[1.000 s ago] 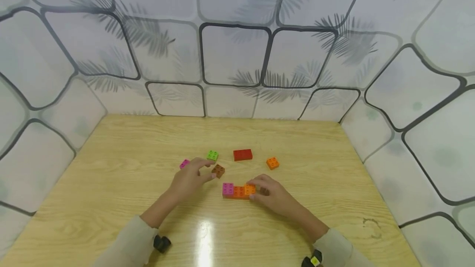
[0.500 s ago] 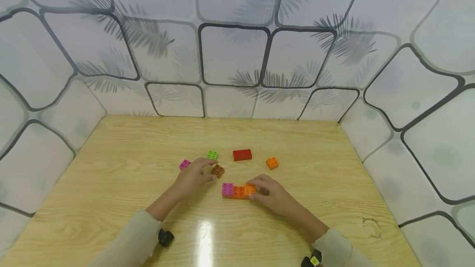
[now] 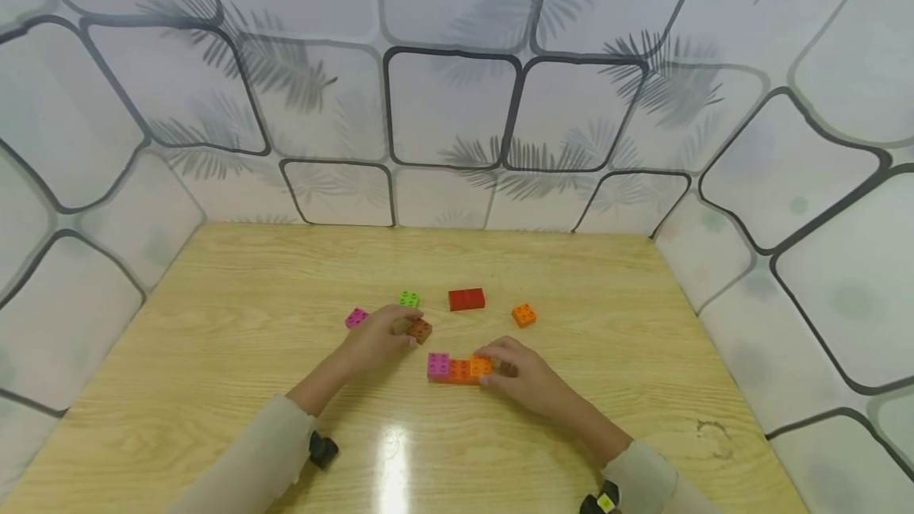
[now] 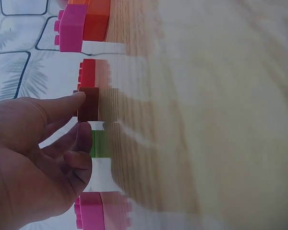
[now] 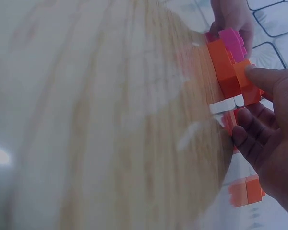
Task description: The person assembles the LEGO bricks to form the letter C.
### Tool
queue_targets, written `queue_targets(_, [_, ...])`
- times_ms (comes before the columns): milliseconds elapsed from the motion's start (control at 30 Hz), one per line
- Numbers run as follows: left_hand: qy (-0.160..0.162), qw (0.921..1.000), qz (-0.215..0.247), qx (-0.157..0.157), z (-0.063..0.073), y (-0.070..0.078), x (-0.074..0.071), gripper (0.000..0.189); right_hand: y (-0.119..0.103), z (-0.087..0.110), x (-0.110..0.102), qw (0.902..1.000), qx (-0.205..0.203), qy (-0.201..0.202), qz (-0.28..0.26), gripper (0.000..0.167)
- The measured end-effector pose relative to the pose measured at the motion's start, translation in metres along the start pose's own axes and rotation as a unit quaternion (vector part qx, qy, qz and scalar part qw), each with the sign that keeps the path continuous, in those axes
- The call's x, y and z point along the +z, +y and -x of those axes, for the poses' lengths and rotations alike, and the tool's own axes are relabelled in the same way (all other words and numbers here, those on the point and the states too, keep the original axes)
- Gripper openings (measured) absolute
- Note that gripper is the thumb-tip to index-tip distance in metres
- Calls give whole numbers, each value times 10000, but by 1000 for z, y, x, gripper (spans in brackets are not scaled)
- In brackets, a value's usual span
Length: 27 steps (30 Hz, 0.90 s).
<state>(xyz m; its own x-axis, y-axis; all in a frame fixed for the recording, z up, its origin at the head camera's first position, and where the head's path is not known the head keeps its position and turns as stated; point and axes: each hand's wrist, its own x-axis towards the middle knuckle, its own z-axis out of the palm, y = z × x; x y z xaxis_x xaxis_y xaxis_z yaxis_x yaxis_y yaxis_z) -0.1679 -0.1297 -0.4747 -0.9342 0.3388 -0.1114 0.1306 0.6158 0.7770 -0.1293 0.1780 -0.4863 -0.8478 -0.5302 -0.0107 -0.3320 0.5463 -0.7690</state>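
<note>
My left hand [image 3: 378, 335] reaches to a small brown brick [image 3: 421, 330], thumb and index finger at opposite sides of it. In the left wrist view the thumb tip overlaps the brown brick [image 4: 89, 104], which stands on the table. My right hand [image 3: 530, 375] pinches the small orange brick [image 3: 480, 365] at the right end of a long orange-red brick [image 3: 459, 371]. A pink brick [image 3: 439, 364] is on that long brick's left end, leaving bare studs between the two.
Behind lie a lime green brick [image 3: 408, 299], a red brick [image 3: 466, 299] and a loose orange brick [image 3: 524, 315]. A magenta brick [image 3: 355, 317] sits left of the left hand. Patterned panels [image 3: 457, 197] enclose the wooden table [image 3: 214, 300].
My left hand has shifted slightly right, bringing its fingers closer around the brown brick. My right hand and the assembled bricks stay where they were.
</note>
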Motion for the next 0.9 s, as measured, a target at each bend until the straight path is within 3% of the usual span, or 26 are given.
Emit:
queue_targets(200, [-15, 10000, -59, 64, -2, -1, 0, 44, 1, 0, 0, 10000, -65, 15, 12, 36])
queue_targets(633, [104, 9996, 102, -254, 0, 3, 2, 35, 0, 0, 0, 9998, -180, 46, 50, 37])
queue_targets(900, [-12, 10000, -2, 72, -1, 5, 4, 35, 1, 1, 0, 9999, -144, 38, -8, 36])
